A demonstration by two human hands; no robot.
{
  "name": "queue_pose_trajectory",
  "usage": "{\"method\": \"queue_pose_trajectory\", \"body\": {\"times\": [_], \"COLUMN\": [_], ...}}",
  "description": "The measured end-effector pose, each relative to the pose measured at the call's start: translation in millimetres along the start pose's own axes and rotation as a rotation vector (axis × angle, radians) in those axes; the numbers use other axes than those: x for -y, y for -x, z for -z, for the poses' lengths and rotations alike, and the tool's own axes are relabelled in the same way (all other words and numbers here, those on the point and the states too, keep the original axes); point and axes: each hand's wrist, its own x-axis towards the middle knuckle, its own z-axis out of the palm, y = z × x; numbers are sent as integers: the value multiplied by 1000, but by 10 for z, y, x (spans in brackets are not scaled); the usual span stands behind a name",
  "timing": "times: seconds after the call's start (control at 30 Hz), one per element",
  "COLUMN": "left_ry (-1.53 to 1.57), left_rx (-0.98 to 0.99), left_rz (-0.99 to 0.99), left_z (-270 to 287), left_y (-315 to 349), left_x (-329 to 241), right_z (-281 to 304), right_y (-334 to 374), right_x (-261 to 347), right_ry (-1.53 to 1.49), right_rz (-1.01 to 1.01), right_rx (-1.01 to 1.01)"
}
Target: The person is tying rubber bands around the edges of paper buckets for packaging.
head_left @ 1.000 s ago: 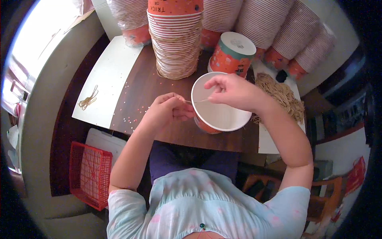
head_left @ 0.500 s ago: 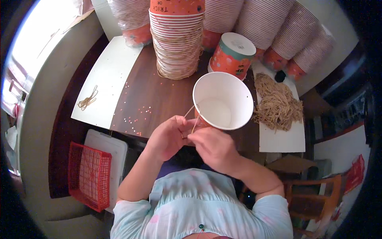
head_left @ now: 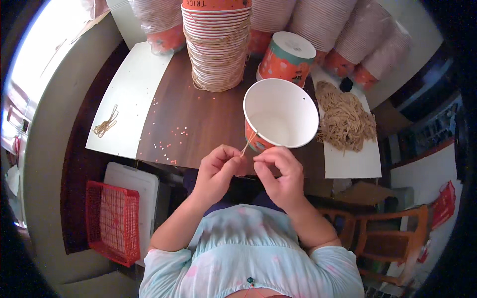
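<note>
At the near edge of the brown table, a white-lined bucket stands mouth up, with a small dark hole near its rim on the right. A thin tan cord runs from its near left side, by the rim, to the left hand, whose thumb and forefinger pinch it. Just beside, the right hand is curled, thumb and fingertips drawn close; I can't make out whether a strand lies between them. Behind the bucket, an upturned bucket carries dark lettering on its orange side and a faint grey mark on its white base, too small to read. Left of it rises a tall stack of buckets strung with cords, dark capitals upside down across its orange top. Farther right lies a heap of tan cords; far left, a looped bundle. Below the table's left side sits a red basket.
</note>
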Motion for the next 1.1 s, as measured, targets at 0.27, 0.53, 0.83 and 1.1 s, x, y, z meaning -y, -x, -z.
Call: {"method": "queue_pose_trajectory", "body": {"times": [0.27, 0.53, 0.83, 1.1], "left_ry": [-268, -748, -1017, -1023], "left_rx": [-38, -54, 117, -207], "left_rz": [-187, -235, -522, -815], "left_z": [-78, -75, -33, -42], "left_y": [26, 3, -238, -264], "left_x": [81, -108, -81, 181], "right_z": [-215, -232, -155, -156], "right_y": [20, 53, 6, -4], "right_x": [-113, -255, -170, -151], "right_ry": [-310, -368, -203, 249], "right_rz": [-325, -401, -246, 23], "right_rx": [31, -11, 13, -83]}}
